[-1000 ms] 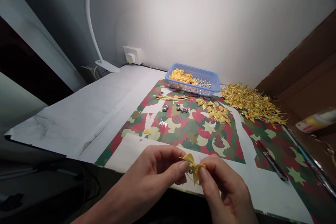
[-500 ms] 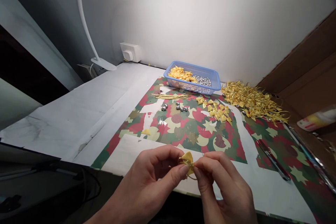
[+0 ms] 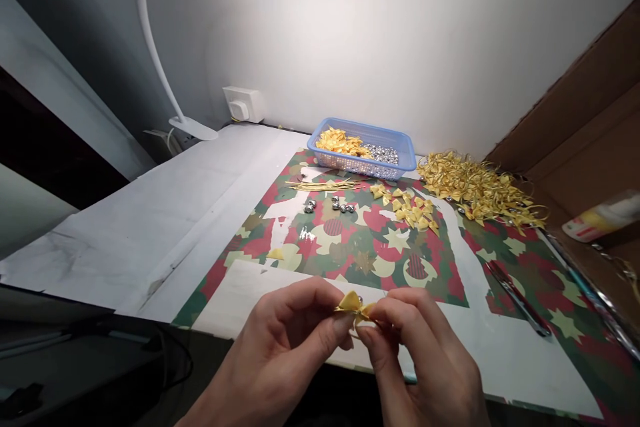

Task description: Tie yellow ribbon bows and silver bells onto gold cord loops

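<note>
Between my fingertips is a small yellow ribbon bow (image 3: 350, 302) with thin gold strands and a tiny silver bell behind its knot. My left hand (image 3: 295, 340) pinches its left side with thumb and forefinger. From the other side, my right hand (image 3: 420, 347) grips its middle and right part, partly hiding it. Both hands hover over the table's front edge. Beyond them on the patterned paper lie several silver bells (image 3: 343, 205), a row of thin gold ties (image 3: 325, 185) and a loose group of yellow bows (image 3: 413, 208).
A blue basket (image 3: 407, 159) at the wall holds yellow bows and silver bells. Right of it spreads a heap of tied bows (image 3: 475, 187). Tweezers (image 3: 520, 300) lie on the right, near a bottle (image 3: 600, 217). A white lamp (image 3: 193, 127) stands back left.
My fingers have shifted on the bow, and it has turned so more of its right loop and a silver bell show. The right thumb has moved slightly left.
</note>
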Available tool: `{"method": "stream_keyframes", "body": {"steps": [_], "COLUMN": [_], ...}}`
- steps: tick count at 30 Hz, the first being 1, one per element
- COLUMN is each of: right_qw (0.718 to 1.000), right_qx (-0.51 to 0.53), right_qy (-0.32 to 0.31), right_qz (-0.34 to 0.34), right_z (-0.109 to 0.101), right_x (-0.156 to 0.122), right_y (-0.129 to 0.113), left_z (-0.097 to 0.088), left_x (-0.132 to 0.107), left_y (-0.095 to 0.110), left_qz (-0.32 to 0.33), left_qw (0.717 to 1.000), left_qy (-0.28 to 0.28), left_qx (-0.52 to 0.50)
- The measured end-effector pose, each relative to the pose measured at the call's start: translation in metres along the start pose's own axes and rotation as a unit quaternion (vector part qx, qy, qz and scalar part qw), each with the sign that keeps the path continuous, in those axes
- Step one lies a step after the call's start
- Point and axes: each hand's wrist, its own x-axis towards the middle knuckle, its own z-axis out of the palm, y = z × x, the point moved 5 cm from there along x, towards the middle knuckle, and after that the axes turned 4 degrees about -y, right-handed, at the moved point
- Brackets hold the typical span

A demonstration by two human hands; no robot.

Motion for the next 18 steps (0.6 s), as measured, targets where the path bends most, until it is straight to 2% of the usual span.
{"method": "stream_keyframes", "body": {"steps": [4,8,14,18], "right_qw": [1.000,0.999,0.997,0.984], "right_qx": [0.005,0.033,0.072,0.151], "right_qy": [0.015,-0.004,-0.005,-0.009], "right_qz": [-0.009,-0.019,0.001,0.089], "right_z": [0.000,0.000,-0.001,0.001], "right_x": [0.002,0.005,0.007,0.005], "right_y": [-0.001,0.003,0.004,0.009], "left_z": [0.000,0.000,-0.001,-0.001], "left_x": [-0.002,-0.004,0.002,0.004], "left_y": [0.000,-0.002,-0.001,0.001], "left_qz": [0.018,0.019,-0.009,-0.030], "left_qw": [1.000,0.999,0.998,0.995], "left_qy": [0.013,0.025,-0.067,-0.092], "left_qx": [0.013,0.030,0.007,-0.023]}}
